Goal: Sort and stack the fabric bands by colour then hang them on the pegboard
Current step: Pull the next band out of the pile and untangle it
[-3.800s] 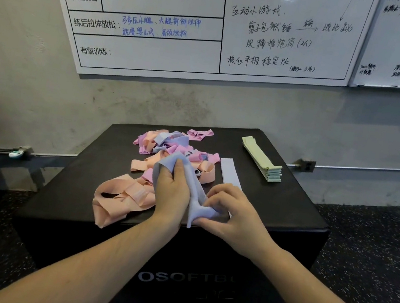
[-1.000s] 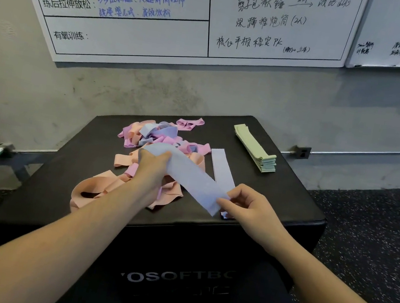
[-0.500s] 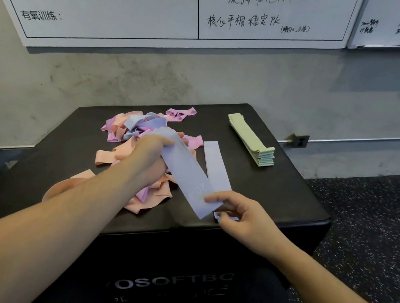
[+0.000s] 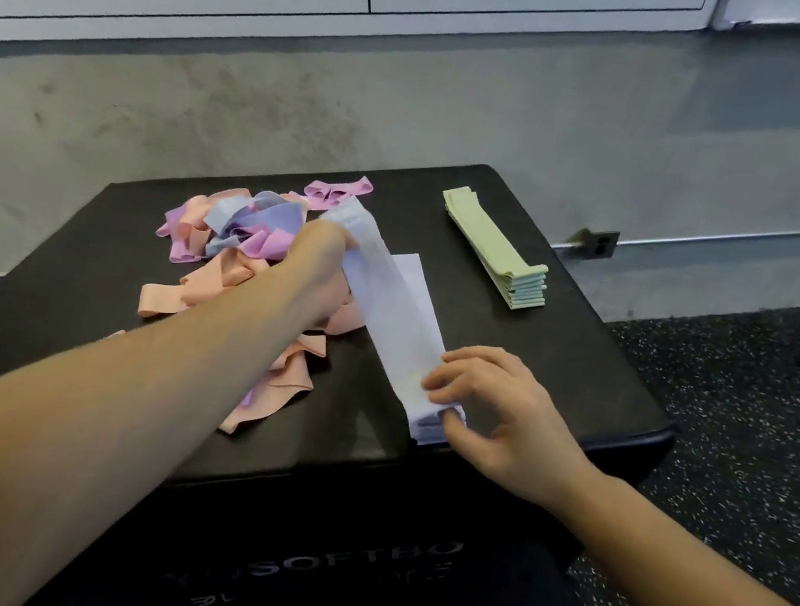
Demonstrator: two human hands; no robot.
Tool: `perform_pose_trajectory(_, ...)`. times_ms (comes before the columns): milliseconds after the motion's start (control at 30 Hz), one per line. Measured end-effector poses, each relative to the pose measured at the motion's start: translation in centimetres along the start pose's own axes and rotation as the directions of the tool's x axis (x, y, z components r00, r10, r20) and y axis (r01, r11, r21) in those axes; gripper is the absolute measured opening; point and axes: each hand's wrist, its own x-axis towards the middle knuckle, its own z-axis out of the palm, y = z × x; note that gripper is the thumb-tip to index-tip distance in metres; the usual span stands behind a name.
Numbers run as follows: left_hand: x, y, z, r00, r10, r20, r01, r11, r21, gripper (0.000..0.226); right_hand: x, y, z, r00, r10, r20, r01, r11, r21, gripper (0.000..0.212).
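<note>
change: the lavender band [image 4: 389,311] was bunched up a few seconds back, now it's pulled flat and lowered onto the lavender stack [image 4: 426,423] — so blue-ish pile number two is growing
axis: long way runs from far-left to near-right across the black box [image 4: 561,358]
left hand [image 4: 314,269]: gripping the far end
right hand [image 4: 491,410]: pinching the near end at the stack
left to sort: mixed pile [image 4: 240,248]; green stack [image 4: 496,255] looks done

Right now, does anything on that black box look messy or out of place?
Yes: the tangled heap of pink, peach and lilac bands on the box's left side is still unsorted, unlike the neat green stack at the back right. The left hand and right hand hold a lilac band stretched flat over another lilac band.
</note>
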Motion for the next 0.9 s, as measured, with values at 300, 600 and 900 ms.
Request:
perform_pose_trajectory(300, 5.8, -0.5, 4.5, 0.999, -0.024, 0.022, 0.026, 0.995, -0.091, 0.005, 1.8, 4.8, -0.5, 0.998, -0.029, 0.064, 0.031, 0.999, -0.031, 0.020)
perform_pose_trajectory(600, 10.9, -3.8, 6.1, 0.982, 0.185, 0.033, -0.186, 0.933, 0.307, 0.040, 1.0, 7.8, 1.1, 0.958, -0.062, 0.279, 0.045, 0.997, 0.068, 0.014)
perform_pose_trajectory(900, 14.8, -5.1, 6.5, 0.946, 0.316, 0.077, -0.294, 0.733, 0.613, 0.036, 0.7, 8.3, 1.7, 0.952, -0.091, 0.291, 0.084, 0.996, 0.037, 0.016)
